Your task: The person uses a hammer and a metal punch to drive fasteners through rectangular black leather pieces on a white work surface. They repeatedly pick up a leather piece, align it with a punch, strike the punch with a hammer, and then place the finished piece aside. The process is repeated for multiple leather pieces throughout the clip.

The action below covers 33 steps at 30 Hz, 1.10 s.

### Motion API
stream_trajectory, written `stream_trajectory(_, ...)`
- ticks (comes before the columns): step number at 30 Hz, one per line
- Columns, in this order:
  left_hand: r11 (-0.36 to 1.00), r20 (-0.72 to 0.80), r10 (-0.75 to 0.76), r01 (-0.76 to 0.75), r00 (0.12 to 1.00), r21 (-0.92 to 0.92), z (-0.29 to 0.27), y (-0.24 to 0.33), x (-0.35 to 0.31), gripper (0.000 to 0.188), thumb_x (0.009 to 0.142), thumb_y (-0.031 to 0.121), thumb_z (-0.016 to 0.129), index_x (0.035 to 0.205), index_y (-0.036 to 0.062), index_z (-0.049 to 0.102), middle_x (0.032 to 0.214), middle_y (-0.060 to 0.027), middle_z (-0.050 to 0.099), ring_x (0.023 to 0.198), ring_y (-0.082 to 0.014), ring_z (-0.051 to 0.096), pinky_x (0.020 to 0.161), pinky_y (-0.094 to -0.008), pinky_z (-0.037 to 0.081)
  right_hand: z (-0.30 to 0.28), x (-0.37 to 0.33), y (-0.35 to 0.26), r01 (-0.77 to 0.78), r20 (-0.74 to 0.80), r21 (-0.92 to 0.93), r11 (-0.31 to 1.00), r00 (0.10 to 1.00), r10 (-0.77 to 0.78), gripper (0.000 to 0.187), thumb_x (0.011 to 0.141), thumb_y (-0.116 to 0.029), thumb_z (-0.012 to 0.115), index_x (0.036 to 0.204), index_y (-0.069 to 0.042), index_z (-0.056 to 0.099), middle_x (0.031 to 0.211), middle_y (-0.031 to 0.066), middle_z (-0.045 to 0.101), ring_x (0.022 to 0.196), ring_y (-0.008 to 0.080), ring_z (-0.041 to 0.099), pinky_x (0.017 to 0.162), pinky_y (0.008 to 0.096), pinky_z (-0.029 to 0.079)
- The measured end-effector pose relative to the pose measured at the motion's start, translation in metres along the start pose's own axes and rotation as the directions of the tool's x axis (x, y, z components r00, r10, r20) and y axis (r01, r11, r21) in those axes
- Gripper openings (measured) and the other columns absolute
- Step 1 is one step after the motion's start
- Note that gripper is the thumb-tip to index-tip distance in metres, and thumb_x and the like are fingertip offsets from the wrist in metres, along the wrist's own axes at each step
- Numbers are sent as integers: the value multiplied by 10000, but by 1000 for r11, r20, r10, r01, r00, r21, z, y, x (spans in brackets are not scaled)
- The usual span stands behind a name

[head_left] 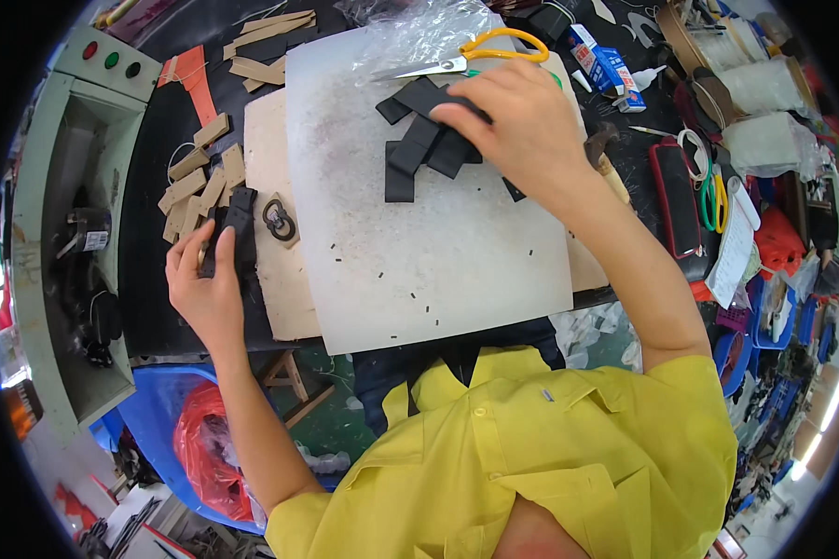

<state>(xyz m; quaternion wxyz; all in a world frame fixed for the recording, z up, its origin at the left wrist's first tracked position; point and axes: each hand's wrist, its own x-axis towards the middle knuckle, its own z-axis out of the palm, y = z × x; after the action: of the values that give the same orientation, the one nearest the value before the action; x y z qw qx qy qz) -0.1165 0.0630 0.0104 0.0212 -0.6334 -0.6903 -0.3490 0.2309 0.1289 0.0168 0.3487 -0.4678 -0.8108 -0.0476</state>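
My right hand is over the far part of a white board, thumb and fingers closed on a flat black piece. Under and beside it lies a loose, overlapping pile of flat black rectangular pieces. Off the board's left side, my left hand has its thumb and fingers closed around a dark strip, partly hidden by the fingers. Against that hand stand more black strips. A small black ring-shaped part sits just right of them. Tiny black bits are scattered over the board.
Orange-handled scissors lie beyond the pile near clear plastic film. Tan pieces are heaped at left, below an orange strip. A blue-and-white box and a red-edged black case are at right. A grey-green metal cabinet borders the left.
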Motion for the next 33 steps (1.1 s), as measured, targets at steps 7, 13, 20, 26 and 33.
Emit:
stream_trajectory(7,874,146,451,-403,880,-270,51,116,-1,259,731,126,831,971,68,754,955,-52,711,867,-245,610,752,-331,498,13,5,-13,-137,-30,166,977,989,143,198,777,-144,772,963,-85,742,830,79,680,853,271,629,748,387,485)
stream_trajectory(13,863,263,481,-398,836,-312,74,118,4,214,747,103,771,959,87,747,820,-39,699,789,-244,600,683,-362,497,-50,-42,-44,-129,132,238,963,986,100,210,778,-54,733,986,-67,709,849,68,635,810,252,617,676,356,503)
stream_trajectory(20,885,465,8,210,885,-415,40,118,6,94,852,49,669,920,26,730,683,-71,625,521,-84,436,482,-259,334,-60,-96,-107,-110,435,741,662,830,-350,215,747,-73,644,958,-53,674,902,81,616,873,246,616,708,351,523)
stream_trajectory(26,864,554,324,-2,767,-503,26,127,-57,211,809,91,783,1008,45,730,810,-64,702,521,-51,359,480,-227,308,-99,-76,-54,-672,536,493,553,735,415,125,856,-66,728,974,-24,736,816,53,696,704,106,644,635,248,510)
stream_trajectory(33,844,447,411,-147,794,-515,27,115,-76,549,704,6,828,1207,43,612,1006,-113,739,755,-236,720,622,-294,559,-76,-74,-56,-882,749,393,260,471,466,161,864,-100,724,950,35,725,767,54,703,676,75,627,618,241,504)
